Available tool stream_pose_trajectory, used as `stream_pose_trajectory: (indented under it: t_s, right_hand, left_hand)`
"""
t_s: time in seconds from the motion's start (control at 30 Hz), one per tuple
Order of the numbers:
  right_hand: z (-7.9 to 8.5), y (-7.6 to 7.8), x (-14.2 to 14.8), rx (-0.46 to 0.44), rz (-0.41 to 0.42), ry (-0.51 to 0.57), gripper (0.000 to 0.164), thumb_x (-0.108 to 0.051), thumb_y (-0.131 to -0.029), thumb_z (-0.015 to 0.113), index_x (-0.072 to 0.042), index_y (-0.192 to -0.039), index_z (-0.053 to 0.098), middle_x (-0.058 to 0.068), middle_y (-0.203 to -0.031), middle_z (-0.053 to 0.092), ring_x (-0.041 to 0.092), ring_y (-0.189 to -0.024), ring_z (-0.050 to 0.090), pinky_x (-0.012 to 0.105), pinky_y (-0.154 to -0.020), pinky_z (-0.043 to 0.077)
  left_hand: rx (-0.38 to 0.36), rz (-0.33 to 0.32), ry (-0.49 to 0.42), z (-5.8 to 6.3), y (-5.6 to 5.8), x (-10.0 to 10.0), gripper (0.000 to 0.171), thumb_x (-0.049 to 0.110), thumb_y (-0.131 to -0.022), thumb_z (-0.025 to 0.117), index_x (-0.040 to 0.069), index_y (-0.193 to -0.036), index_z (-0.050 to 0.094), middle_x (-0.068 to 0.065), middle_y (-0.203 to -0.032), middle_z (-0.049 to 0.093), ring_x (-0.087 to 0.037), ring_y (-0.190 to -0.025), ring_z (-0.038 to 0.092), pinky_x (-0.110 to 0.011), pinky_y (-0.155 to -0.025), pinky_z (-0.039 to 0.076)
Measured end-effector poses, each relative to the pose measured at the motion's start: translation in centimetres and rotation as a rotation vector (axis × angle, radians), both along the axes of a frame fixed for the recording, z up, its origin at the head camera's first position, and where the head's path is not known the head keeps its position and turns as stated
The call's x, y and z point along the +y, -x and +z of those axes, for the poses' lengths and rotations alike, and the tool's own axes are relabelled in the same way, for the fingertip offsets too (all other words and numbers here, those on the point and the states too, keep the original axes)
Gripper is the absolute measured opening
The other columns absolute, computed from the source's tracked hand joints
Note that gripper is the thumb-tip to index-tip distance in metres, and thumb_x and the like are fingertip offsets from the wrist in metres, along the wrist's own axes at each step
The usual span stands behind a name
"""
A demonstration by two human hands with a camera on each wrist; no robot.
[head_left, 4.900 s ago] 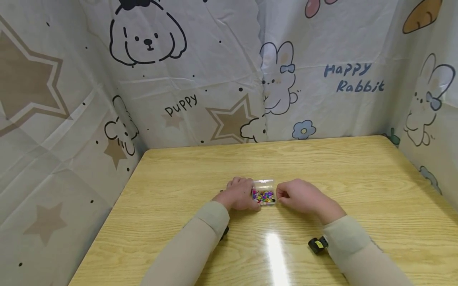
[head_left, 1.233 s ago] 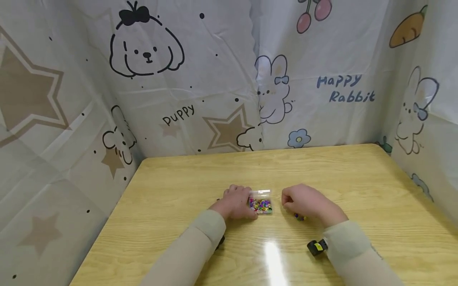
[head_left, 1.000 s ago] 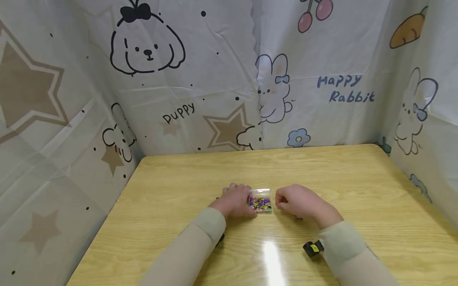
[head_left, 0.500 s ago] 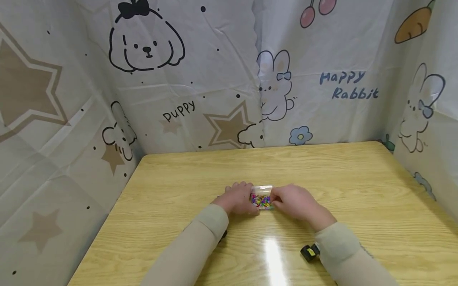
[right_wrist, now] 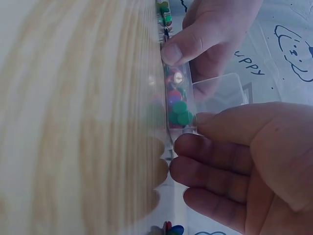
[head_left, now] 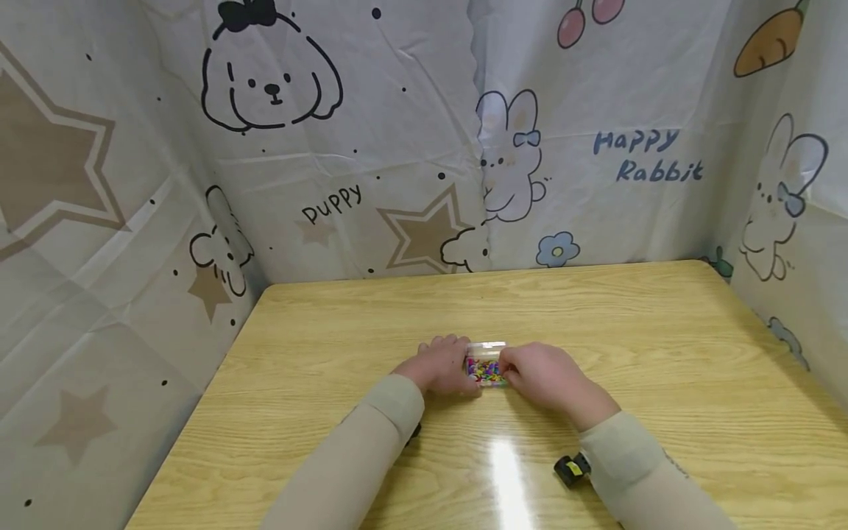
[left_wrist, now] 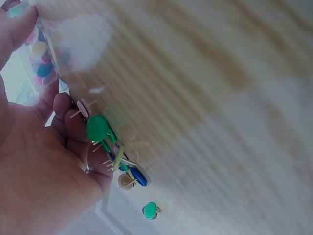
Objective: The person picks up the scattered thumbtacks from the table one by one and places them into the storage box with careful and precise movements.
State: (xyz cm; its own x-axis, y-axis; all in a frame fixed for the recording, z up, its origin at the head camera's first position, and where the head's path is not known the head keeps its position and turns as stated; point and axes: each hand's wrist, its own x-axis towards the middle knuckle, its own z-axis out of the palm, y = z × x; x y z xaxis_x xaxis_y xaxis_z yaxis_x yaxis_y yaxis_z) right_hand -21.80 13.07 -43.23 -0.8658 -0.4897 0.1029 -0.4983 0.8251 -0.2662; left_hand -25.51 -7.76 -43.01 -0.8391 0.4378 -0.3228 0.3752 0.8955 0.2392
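A small clear plastic box (head_left: 486, 346) with its lid raised at the back holds many colored thumbtacks (head_left: 483, 370). My left hand (head_left: 440, 366) grips its left end, thumb at the front and fingers behind. At the right end is my right hand (head_left: 546, 374), with thumb and forefinger together over the edge by the tacks. In the right wrist view the other fingers curl loosely beside the box; I cannot tell whether a tack is between the fingertips. Loose thumbtacks (left_wrist: 98, 128) lie beneath my left hand's fingers.
More loose tacks (right_wrist: 168, 229) lie on the table near my right hand, hidden behind it in the head view. The wooden table (head_left: 371, 316) is bordered by a printed cloth (head_left: 397, 147) at the back and sides. Black wrist cameras (head_left: 572, 470) sit at both cuffs.
My right hand has moved left from beside the box, where loose tacks showed near it, to the box's right edge. My left hand keeps its hold on the box.
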Motion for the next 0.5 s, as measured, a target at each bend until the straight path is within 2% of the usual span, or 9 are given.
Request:
stream_pose_trajectory:
  t_s: [0.2, 0.5]
  right_hand:
    - [0.3, 0.1, 0.3, -0.064, -0.024, 0.035, 0.007, -0.018, -0.094, 0.068, -0.024, -0.091, 0.069, -0.012, -0.078, 0.061, 0.010, -0.069, 0.054, 0.036, -0.066, 0.048]
    - [1.8, 0.3, 2.9, -0.163, -0.056, 0.084, 0.006, -0.023, -0.098, 0.066, -0.021, -0.101, 0.070, -0.010, -0.083, 0.061, 0.011, -0.071, 0.053, 0.037, -0.070, 0.047]
  left_hand:
    - [-0.002, -0.008, -0.003, 0.1, 0.0, -0.2, 0.087, 0.056, -0.080, 0.078, 0.013, -0.147, 0.044, 0.000, -0.124, 0.053, -0.019, -0.110, 0.046, -0.044, -0.103, 0.036]
    - [-0.013, 0.001, -0.006, 0.0, -0.2, -0.3, 0.091, 0.058, -0.080, 0.077, 0.013, -0.151, 0.041, -0.004, -0.140, 0.050, -0.023, -0.126, 0.044, -0.046, -0.110, 0.032]
